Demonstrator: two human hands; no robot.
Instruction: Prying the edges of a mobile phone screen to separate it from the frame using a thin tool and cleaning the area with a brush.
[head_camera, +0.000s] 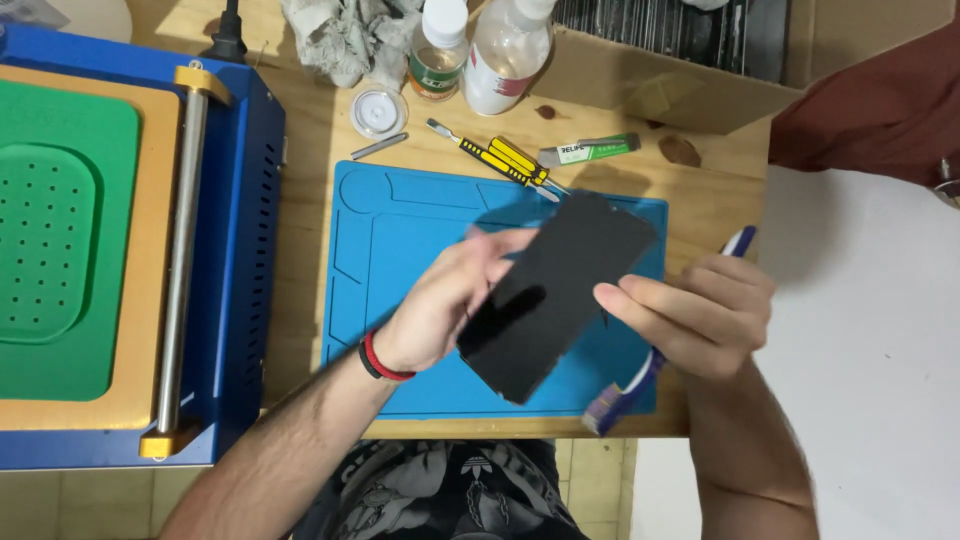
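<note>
I see the black phone screen (553, 296) lifted off the blue mat (400, 260), my left hand (440, 305) clamped on its 9 o'clock edge. My right hand (700, 312) pinches the 3 o'clock edge, also gripping a blue-and-white toothbrush (625, 385). Nothing shows brushing begun; I judge the work early.

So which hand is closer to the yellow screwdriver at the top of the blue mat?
Left. The left hand is below the yellow screwdriver, its fingertips reaching up toward it behind the black phone screen. The right hand is farther off, lower right, holding a toothbrush.
</note>
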